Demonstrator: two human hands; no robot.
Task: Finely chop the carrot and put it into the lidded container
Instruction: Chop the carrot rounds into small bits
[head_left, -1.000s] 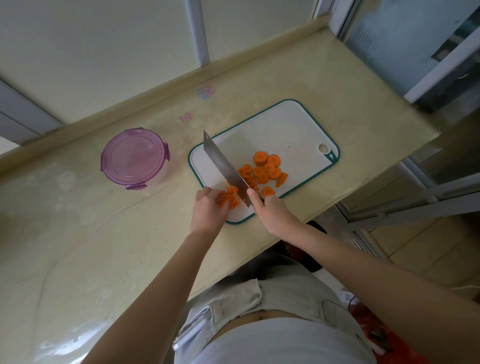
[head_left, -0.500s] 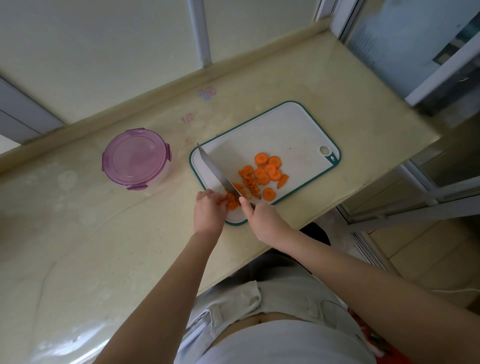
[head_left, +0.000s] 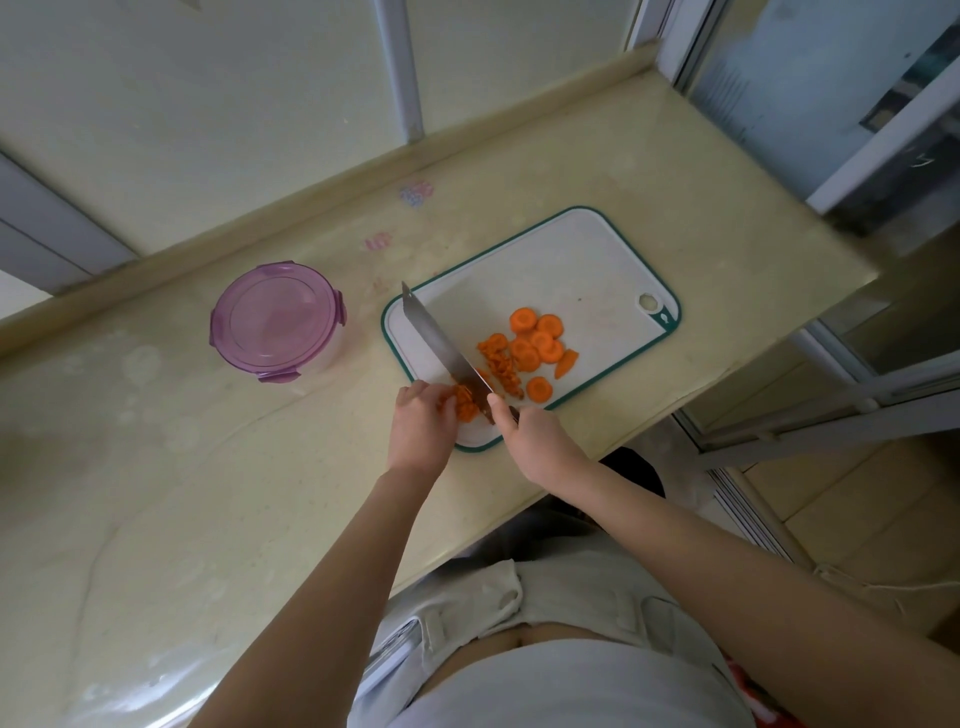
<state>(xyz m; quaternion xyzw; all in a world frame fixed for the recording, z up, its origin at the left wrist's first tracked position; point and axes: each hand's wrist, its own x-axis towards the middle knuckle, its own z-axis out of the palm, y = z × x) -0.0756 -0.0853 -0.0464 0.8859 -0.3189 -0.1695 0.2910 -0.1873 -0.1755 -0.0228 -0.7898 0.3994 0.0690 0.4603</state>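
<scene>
Knife (head_left: 441, 343) one, cutting board (head_left: 571, 260) one, lidded container (head_left: 275, 319) one

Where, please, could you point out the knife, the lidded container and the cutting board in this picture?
knife (head_left: 440, 340): head view, middle of the flat blade.
lidded container (head_left: 275, 319): head view, centre of its purple lid.
cutting board (head_left: 571, 265): head view, bare white surface near its far edge.
</scene>
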